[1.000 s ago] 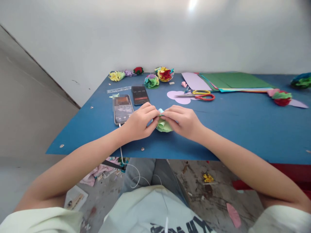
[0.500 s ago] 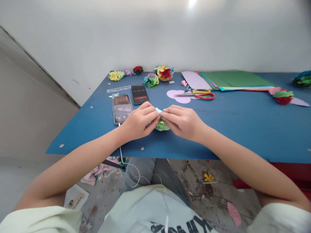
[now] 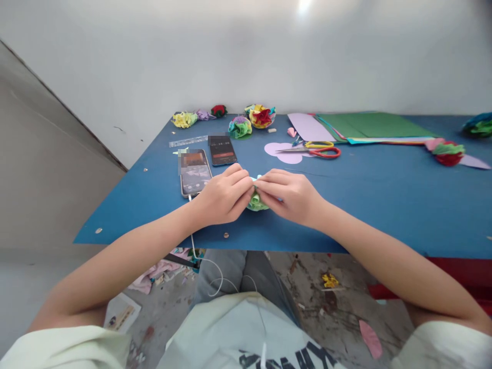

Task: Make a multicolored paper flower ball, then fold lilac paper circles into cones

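Between my two hands is a crumpled paper flower [image 3: 257, 202], light green in front with pale blue at its far side. My left hand [image 3: 229, 193] pinches its middle from the left, fingers bent and pressed together. From the right, my right hand [image 3: 292, 196] pinches the same spot, its fingertips almost meeting the left ones. Much of the flower is covered by the fingers. Just beyond my hands lie scissors [image 3: 323, 149] with red and yellow handles, resting on a lilac petal-shaped paper [image 3: 290, 156].
Left of my hands lie a phone [image 3: 195, 174] with a white cable and a darker phone [image 3: 223, 150], near a clear ruler [image 3: 188, 141]. Several finished paper flowers [image 3: 262, 117] line the back of the blue table [image 3: 384, 205]. Coloured paper sheets [image 3: 376, 125] are stacked at back right.
Both hands stay pinched on the flower and have shifted very slightly down. The flower has turned a little, with its green folds showing differently.
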`<state>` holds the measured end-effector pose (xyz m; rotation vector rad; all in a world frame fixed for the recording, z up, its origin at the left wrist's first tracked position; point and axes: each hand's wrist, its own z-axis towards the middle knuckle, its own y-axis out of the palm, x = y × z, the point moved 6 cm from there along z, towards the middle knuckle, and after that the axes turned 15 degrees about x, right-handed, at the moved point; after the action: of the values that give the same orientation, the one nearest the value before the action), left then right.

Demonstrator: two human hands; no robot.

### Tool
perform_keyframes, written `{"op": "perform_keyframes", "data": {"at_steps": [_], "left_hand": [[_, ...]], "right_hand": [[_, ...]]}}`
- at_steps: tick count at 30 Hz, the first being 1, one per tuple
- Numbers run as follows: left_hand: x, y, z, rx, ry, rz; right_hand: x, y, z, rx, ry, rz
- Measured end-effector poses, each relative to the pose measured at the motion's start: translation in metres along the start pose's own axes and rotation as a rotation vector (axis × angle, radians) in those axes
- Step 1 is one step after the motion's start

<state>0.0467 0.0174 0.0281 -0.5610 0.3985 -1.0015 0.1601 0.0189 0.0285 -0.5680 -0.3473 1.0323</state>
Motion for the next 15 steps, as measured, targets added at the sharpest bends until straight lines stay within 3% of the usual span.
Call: {"op": "perform_keyframes", "data": {"at_steps": [6, 15], "left_hand": [[0.0042, -0.0011, 0.0012, -0.050, 0.050, 0.004], [0.0082, -0.0011, 0.0012, -0.007, 0.115, 0.109]], "right_hand": [[-0.0030, -0.0016, -0.0001, -0.023, -0.015, 0.034], [-0.0053, -0.0054, -0.0013, 0.058, -0.088, 0.026]]}}
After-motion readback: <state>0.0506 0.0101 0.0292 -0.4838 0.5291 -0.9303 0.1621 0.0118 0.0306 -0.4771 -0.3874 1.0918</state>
